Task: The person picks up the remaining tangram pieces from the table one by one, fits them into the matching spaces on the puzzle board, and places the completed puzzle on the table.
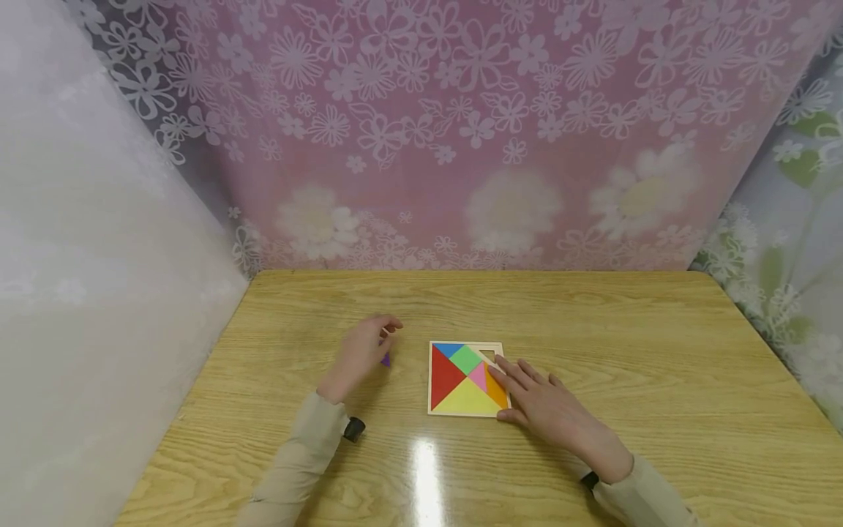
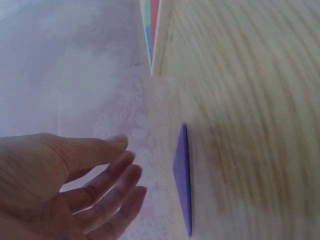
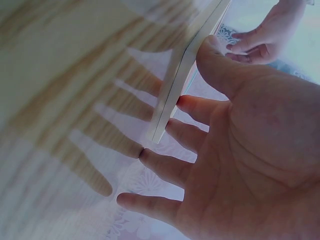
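A square wooden tangram board [image 1: 461,415] lies on the table, holding red, yellow, blue, green, pink and orange pieces. A bare triangular slot [image 1: 488,354] shows at its far right corner. My right hand [image 1: 549,410] rests along the board's right side with fingers spread, the thumb and some fingertips touching its edge. Left of the board, a purple triangle piece [image 2: 182,175] lies flat on the table. My left hand [image 1: 358,353] hovers by this piece with loosely bent fingers; in the left wrist view a gap separates them. Nothing is in its grasp.
A wood-grain table [image 1: 626,329] carries the board. Behind it hangs a pink flowered curtain [image 1: 421,132], with a pale sheet [image 1: 99,256] on the left and a flowered cloth [image 1: 790,256] on the right. A dark band sits at each wrist.
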A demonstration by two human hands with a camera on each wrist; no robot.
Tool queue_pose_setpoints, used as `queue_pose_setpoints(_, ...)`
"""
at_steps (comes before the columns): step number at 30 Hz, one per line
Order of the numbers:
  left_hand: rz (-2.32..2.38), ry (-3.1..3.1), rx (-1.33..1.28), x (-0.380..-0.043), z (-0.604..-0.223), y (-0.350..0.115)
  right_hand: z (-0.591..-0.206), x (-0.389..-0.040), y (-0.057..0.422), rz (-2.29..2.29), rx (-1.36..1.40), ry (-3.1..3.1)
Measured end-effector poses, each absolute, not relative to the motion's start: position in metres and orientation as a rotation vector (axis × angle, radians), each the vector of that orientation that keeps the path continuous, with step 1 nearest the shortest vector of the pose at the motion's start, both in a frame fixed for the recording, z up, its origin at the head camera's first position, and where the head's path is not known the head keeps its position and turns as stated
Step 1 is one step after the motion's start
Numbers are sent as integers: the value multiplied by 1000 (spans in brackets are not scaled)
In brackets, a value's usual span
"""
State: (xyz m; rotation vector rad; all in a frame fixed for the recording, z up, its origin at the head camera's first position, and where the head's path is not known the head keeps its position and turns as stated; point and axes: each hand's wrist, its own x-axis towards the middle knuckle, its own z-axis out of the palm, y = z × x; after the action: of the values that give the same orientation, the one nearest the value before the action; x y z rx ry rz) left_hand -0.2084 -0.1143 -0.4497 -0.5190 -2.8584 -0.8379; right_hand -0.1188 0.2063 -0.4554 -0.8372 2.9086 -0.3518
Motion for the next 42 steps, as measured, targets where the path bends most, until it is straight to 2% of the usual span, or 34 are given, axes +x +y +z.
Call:
queue_pose_setpoints(12,-664,-2993,-588,-205,-455,-148,-457,-118,207,-374,-837,2905)
queue_pose_setpoints(26,-668,-3037,-626,-207,-456,-150,-455,-117,206,-377,-840,2913)
queue_pose_setpoints(42,-837,-3007,-526,-210,-461,-152,-457,-118,207,-375,-842,2911)
